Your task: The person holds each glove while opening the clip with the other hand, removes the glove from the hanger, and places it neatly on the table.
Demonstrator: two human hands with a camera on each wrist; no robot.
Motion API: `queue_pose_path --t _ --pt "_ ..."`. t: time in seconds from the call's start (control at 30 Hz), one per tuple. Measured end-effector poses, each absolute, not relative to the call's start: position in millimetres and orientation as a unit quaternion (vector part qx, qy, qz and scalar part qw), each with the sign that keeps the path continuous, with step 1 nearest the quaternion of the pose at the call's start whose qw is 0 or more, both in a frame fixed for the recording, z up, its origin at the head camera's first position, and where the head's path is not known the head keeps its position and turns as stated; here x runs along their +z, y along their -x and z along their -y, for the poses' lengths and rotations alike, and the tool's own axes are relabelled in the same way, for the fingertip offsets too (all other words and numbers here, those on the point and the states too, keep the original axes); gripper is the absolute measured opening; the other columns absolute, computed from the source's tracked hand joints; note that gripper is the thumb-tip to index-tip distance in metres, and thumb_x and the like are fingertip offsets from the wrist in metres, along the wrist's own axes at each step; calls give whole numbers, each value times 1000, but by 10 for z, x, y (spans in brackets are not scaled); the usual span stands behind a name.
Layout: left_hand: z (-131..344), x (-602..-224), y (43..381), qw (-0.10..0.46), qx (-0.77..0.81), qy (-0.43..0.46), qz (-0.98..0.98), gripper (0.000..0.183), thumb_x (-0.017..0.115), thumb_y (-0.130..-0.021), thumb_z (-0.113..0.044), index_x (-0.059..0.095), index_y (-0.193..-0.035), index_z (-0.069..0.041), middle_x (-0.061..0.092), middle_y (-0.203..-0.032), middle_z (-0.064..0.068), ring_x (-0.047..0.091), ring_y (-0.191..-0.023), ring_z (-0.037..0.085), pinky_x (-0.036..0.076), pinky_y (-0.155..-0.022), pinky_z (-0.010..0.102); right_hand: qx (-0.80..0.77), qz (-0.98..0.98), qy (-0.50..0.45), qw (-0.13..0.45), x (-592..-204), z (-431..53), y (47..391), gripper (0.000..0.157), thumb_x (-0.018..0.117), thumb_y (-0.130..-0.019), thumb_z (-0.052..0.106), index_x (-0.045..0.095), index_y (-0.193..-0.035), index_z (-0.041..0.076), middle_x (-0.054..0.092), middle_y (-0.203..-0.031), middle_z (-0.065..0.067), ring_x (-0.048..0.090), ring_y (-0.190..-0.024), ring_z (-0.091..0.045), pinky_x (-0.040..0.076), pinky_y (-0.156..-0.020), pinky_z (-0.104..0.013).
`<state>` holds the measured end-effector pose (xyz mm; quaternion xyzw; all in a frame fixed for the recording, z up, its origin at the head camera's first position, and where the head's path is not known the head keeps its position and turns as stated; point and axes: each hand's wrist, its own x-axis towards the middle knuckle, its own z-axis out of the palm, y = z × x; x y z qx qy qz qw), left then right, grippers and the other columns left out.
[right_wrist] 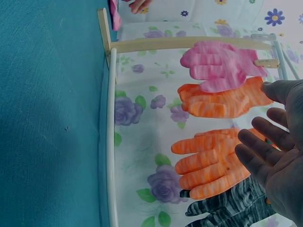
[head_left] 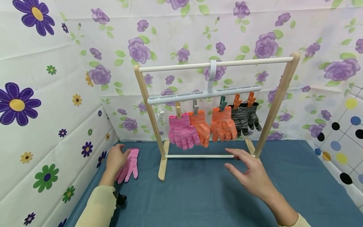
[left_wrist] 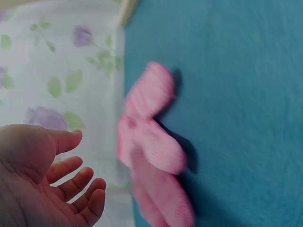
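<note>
1. Blue table (head_left: 204, 189) spreads beneath everything, around 6 o'clock.
2. Wooden rack (head_left: 278, 101) stands on it towards 1 o'clock; a bump from a passing arm could shift it.
3. Pale hanger (head_left: 209, 93) hangs by one hook from the rack's top bar, so a tug at either end would probably tilt it.
4. Right hand (head_left: 250, 176), at 4 o'clock, is spread and holds nothing. Left hand (head_left: 115, 160), at 8 o'clock, is loosely curved, grasping nothing.
5. Loose pink glove (head_left: 132, 162) lies on the table between 7 and 8 o'clock, beside the left hand; a careless reach might just push it along.
6. Orange gloves (head_left: 223, 126), pegged towards 4 o'clock, could drop if a cuff slips.
7. White peg (head_left: 160, 114), at 9 o'clock, grips nothing.
</note>
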<state>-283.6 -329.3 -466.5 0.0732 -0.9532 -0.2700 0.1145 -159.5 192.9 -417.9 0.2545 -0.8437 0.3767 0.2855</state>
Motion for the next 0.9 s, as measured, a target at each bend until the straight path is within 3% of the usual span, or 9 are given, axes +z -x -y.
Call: queue_pose_path --t 0.27,0.5,0.9 --pt "3004 -4405 2719 146 -300 -33 942 48 66 -106 -22 57 -142 9 59 -118 28 59 -105 42 48 -91 59 377 840 -263 288 -4156 -1916 1609 59 87 -89 6 68 -142 20 70 -133 4 65 -104 -12 50 -87 -20" --pt "2731 -4181 2600 164 -334 3 928 44 67 -107 -23 59 -143 0 63 -121 22 64 -100 35 52 -86 52 375 839 -269 288 -4113 -1905 1625 59 87 -90 8 67 -144 20 68 -136 5 65 -111 -11 51 -90 -23" --pt "2334 -3854 2380 170 -413 58 893 44 66 -108 -26 58 -147 -6 64 -132 18 66 -115 35 56 -92 52 360 844 -277 286 -3973 -1830 1654 59 86 -92 13 65 -146 22 66 -140 4 66 -117 -15 56 -90 -32"
